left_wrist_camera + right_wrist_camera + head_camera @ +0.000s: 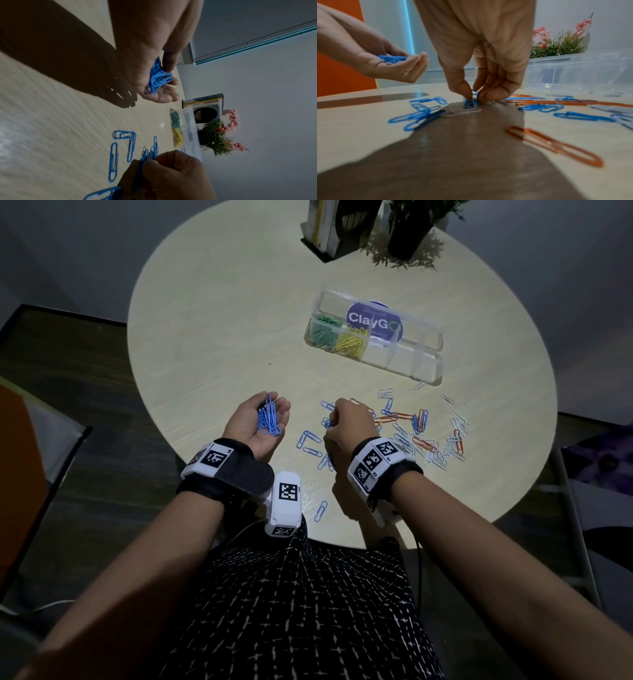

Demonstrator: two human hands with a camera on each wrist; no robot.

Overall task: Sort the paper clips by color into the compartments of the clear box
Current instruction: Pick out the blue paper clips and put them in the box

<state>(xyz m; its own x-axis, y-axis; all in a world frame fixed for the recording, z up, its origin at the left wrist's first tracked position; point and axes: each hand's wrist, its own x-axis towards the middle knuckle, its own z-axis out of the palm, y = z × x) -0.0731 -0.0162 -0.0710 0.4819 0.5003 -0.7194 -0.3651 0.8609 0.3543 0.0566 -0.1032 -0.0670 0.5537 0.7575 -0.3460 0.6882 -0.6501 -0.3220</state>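
Though hidden overhead, right fingers point(462, 86) pinch blue clip point(474, 91), left fingers point(164, 97) cup blue bundle point(269, 419)

Dim room, table point(222, 320) spotlit from above, hard shadows (wrist views), blurred, warped edges

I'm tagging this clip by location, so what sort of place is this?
Probably a small office or study corner: a round wooden table, a stand of books including one titled Investing 101, and a potted plant.
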